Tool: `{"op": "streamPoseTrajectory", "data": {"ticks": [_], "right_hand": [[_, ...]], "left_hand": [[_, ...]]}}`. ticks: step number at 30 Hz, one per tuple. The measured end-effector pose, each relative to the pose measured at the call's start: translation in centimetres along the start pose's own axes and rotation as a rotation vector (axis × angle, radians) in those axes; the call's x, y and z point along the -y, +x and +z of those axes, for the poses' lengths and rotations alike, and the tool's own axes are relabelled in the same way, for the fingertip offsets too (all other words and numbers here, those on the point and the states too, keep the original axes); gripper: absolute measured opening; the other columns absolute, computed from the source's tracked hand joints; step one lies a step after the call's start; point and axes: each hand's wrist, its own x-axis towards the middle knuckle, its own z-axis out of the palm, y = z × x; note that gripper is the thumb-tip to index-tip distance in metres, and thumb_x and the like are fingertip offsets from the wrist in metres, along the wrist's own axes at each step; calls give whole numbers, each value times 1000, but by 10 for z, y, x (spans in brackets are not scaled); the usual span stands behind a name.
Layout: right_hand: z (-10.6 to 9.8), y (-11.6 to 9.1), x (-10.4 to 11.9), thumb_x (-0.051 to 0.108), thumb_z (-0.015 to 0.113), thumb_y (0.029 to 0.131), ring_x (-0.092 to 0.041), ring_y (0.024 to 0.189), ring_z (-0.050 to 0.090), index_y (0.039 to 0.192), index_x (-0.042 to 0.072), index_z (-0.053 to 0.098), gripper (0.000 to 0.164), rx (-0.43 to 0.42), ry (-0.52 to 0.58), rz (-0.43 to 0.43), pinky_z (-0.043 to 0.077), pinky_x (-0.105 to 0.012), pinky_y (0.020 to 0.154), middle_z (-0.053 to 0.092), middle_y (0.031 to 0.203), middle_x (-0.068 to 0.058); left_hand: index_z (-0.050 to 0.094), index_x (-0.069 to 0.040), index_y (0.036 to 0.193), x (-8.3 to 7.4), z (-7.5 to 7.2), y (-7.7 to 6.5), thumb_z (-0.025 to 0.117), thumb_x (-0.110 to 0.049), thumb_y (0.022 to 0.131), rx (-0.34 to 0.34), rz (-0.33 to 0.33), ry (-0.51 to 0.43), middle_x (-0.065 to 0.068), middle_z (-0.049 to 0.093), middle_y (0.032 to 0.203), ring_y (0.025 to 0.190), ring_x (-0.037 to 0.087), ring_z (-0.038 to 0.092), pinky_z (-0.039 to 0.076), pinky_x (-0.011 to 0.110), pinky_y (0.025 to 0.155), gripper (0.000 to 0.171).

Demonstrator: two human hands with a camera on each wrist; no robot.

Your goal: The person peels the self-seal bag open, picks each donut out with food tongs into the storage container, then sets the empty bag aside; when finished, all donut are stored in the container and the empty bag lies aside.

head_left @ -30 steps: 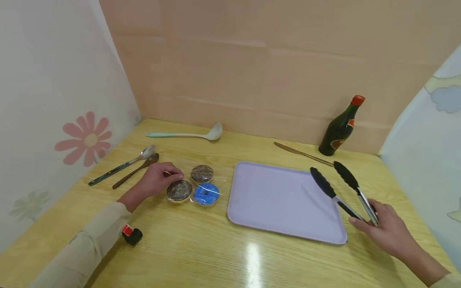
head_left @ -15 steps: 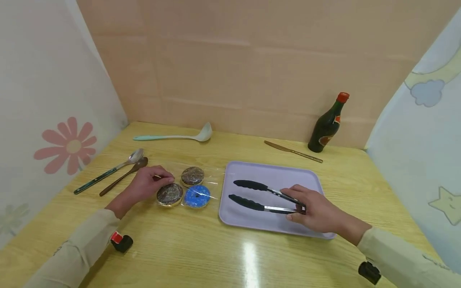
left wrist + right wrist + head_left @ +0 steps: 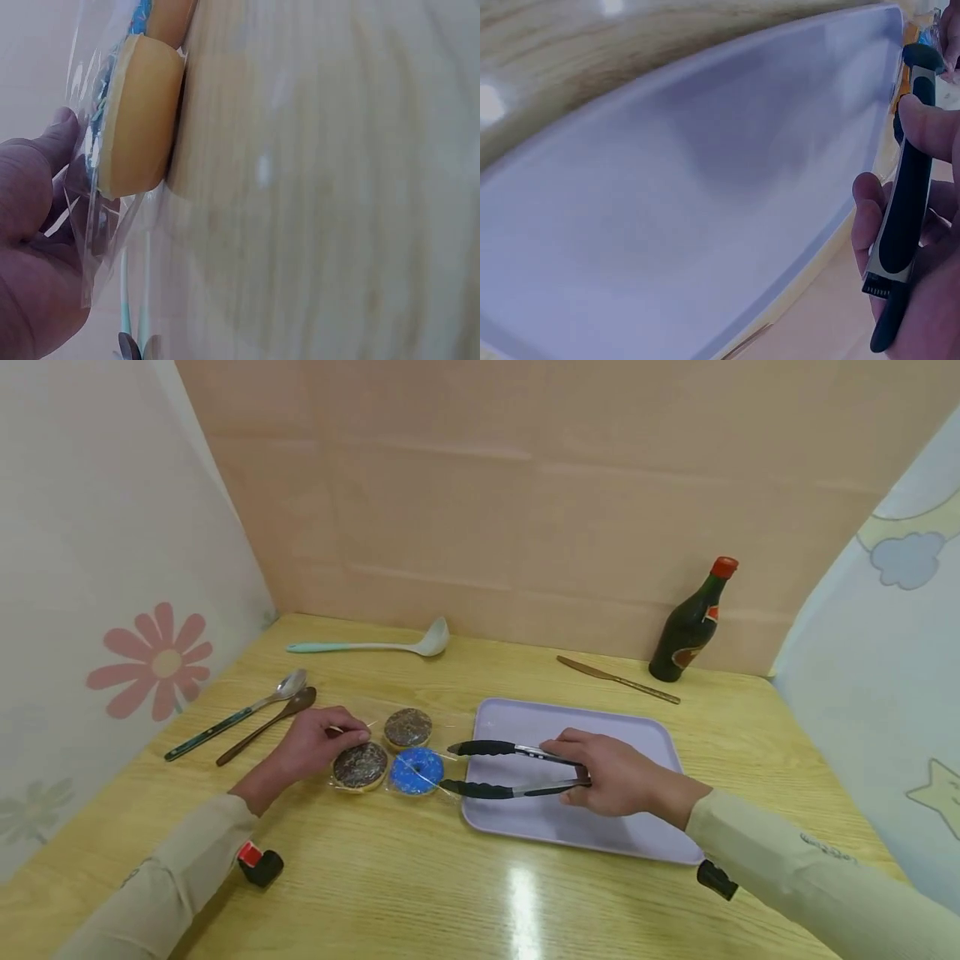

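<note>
Clear plastic wraps three doughnuts on the table: a blue one, a near dark-brown one and a far brown one. My left hand pinches the left edge of the plastic wrapper, beside the near brown doughnut. In the left wrist view, the wrapper runs between my thumb and fingers, below a doughnut's tan side. My right hand grips black-tipped metal tongs over the lilac tray. Their arms are spread, the tips reaching the blue doughnut's right side.
A ladle lies at the back, with a metal spoon and a wooden spoon to the left. At the back right, a copper-coloured knife lies near a dark green bottle. Walls stand behind and at both sides.
My right hand has swung the tongs left from beyond the tray's right side, across the tray to the blue doughnut. My left hand keeps its pinch on the wrapper.
</note>
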Motion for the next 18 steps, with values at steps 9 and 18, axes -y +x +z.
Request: {"op": "streamPoseTrajectory", "data": {"ticks": [9,18], "right_hand": [[-1,12,0,20,76,79,-3,67,49,133,5,53,60,61,16,10,43,-28,65,54,114,0],[0,23,-2,20,76,80,-2,68,50,135,6,51,62,89,31,-31,44,-27,67,53,117,0]], "left_hand": [[74,-2,88,-1,4,1,70,-3,85,-44,19,-28,1,65,80,72,13,60,52,26,62,5],[74,0,88,-1,9,0,69,0,85,-75,8,-9,5,65,80,72,16,61,52,26,62,5]]}}
